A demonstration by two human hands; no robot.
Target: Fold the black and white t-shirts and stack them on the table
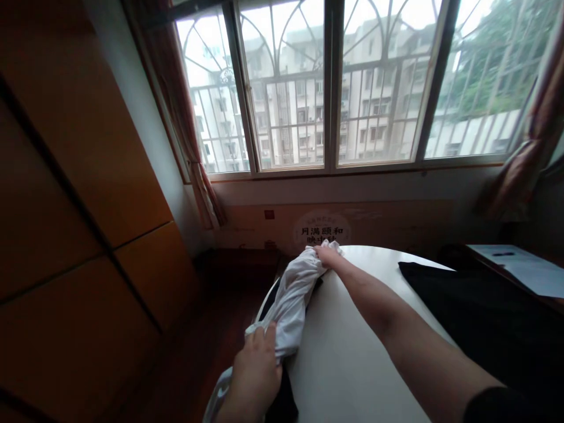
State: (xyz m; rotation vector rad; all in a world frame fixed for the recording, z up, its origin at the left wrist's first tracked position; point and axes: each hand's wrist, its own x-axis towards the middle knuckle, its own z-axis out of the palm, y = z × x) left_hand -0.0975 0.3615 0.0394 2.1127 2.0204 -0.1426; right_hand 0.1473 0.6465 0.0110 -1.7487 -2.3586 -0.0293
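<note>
A bunched white cloth [291,294] lies lengthwise along the left side of a round white table [348,352], over some black fabric [284,393]. At the cloth's far end, my right hand [326,257] is closed on it, arm stretched forward across the table. Nearer to me, my left hand [258,364] grips the cloth's near part, its fingertips on the fabric and its thumb side hidden from clear view. More pale cloth hangs beside my left wrist, past the table edge.
On the right, black cloth [480,311] is spread over the table edge, near a white sheet [520,264]. Wooden cabinets [83,205] stand on the left. Ahead are a barred window [291,117], tied curtains [202,188] and a printed panel [247,226] below.
</note>
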